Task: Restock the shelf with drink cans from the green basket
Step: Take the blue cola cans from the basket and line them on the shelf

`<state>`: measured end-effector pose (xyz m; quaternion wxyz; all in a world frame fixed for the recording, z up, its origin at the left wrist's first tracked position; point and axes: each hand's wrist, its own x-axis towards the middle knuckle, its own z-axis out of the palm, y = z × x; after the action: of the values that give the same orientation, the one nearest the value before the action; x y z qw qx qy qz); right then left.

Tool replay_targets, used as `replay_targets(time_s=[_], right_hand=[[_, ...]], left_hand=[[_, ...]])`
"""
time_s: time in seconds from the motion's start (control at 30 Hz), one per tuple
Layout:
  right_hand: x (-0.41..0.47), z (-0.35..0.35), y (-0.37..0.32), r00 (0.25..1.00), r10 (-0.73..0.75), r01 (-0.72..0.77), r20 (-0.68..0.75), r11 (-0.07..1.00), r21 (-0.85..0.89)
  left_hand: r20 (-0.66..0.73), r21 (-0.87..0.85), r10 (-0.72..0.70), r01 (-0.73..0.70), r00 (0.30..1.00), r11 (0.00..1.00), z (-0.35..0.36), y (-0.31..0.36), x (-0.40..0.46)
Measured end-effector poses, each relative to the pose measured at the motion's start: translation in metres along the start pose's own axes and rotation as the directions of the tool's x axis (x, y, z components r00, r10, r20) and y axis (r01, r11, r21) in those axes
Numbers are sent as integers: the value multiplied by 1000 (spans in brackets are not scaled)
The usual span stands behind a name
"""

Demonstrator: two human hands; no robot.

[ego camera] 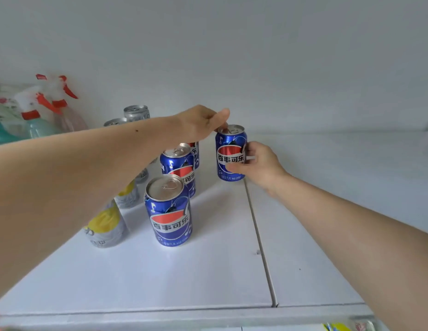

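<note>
Head view: a blue cola can is being set upright on the white shelf, at the back, right of a row of three like cans. The right hand is wrapped around its side, fingers closed on the label; the left hand pinches its top rim.

The placing step is judged in hand. Next, release of both hands is called for, label forward. The green basket is not visible.

Cans crowd shelf left, right side free
</note>
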<state>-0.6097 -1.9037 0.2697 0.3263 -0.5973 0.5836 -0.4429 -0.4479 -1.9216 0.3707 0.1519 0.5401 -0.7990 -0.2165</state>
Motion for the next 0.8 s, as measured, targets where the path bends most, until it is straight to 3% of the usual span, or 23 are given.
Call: replay_targets(time_s=[0.23,0.8], right_hand=[[40,13,13,1000,-8,8,24,1000,2],[53,29,16,998,23,-22,54,999,-25]], left_hand=[[-14,113,-61,62,998,992,-3,-9,35],[-45,134,-67,73,997,988,-4,-23,48]])
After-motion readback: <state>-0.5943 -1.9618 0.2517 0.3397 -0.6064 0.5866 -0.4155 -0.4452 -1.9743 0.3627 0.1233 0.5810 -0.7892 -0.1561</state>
